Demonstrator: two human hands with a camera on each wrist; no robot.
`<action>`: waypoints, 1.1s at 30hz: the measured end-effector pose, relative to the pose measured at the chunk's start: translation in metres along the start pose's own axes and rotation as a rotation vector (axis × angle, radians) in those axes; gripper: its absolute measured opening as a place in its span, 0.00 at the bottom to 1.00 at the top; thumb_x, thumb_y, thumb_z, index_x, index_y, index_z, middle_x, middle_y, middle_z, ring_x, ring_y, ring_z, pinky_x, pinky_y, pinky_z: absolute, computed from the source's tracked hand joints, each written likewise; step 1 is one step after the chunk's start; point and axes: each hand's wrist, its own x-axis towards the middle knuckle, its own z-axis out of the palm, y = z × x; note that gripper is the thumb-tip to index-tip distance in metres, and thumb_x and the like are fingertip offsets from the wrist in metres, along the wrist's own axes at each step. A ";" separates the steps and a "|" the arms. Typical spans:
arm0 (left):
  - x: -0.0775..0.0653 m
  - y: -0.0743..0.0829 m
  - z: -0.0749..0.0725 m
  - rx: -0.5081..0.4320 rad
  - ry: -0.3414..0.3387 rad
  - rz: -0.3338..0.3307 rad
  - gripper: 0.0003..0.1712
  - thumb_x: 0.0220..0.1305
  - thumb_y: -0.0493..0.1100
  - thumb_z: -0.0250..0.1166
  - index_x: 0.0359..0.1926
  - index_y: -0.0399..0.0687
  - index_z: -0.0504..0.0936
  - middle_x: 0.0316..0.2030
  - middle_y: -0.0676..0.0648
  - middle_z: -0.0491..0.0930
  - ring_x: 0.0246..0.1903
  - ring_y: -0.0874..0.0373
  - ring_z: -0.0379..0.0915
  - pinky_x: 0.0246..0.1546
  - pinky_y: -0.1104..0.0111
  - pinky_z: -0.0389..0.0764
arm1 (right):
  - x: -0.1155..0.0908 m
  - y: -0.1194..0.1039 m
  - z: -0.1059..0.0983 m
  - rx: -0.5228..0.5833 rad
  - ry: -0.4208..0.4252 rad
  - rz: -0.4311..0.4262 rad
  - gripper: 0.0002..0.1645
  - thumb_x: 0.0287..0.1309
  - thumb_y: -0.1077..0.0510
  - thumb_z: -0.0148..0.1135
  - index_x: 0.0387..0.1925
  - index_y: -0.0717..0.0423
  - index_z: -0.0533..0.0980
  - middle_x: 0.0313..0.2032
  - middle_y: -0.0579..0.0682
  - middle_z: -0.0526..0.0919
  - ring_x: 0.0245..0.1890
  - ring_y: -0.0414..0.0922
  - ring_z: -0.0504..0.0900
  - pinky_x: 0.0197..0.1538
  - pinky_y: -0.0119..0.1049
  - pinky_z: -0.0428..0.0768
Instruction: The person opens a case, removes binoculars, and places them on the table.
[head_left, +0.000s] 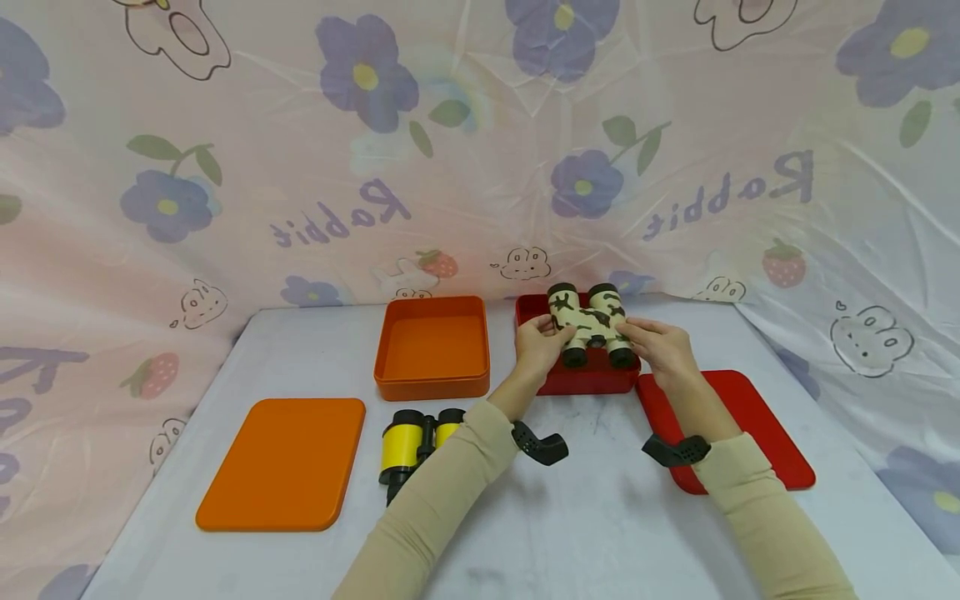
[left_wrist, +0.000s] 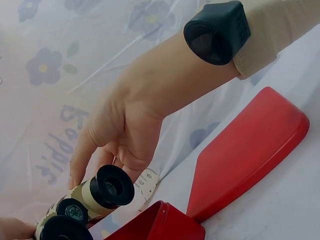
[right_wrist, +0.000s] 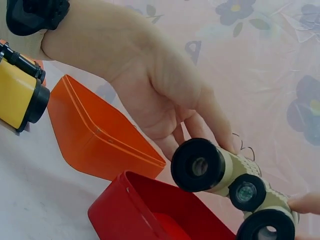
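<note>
Camouflage-patterned binoculars are held over the red box, overlapping its opening in the head view. My left hand grips their left barrel, thumb on the near side. My right hand grips the right barrel from the other side. The left wrist view shows the right hand with its fingers at the barrel, and a small compass between the black eyepieces. In the right wrist view the left hand holds the binoculars above the red box's rim.
An open orange box stands left of the red one. The orange lid lies at the left, the red lid at the right under my right forearm. Yellow and black binoculars lie partly behind my left sleeve. A patterned cloth hangs behind the table.
</note>
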 end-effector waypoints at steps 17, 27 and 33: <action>-0.014 0.001 -0.008 -0.034 -0.091 -0.036 0.30 0.56 0.40 0.71 0.58 0.36 0.75 0.52 0.39 0.79 0.49 0.54 0.78 0.50 0.68 0.84 | -0.012 -0.006 -0.013 -0.003 -0.069 0.023 0.08 0.55 0.54 0.69 0.23 0.37 0.83 0.30 0.28 0.83 0.33 0.25 0.80 0.38 0.16 0.80; -0.020 0.001 -0.012 -0.033 -0.119 -0.025 0.30 0.55 0.40 0.71 0.58 0.36 0.74 0.51 0.39 0.79 0.48 0.54 0.79 0.49 0.69 0.84 | -0.019 -0.009 -0.017 -0.058 -0.084 0.034 0.07 0.54 0.53 0.70 0.25 0.35 0.82 0.31 0.27 0.82 0.33 0.25 0.79 0.39 0.15 0.80; -0.024 0.000 -0.014 -0.018 -0.136 -0.021 0.30 0.56 0.41 0.71 0.59 0.36 0.74 0.52 0.39 0.78 0.48 0.54 0.79 0.50 0.68 0.84 | -0.020 -0.008 -0.019 -0.079 -0.099 0.035 0.06 0.54 0.53 0.70 0.28 0.36 0.81 0.31 0.27 0.82 0.33 0.25 0.80 0.39 0.15 0.80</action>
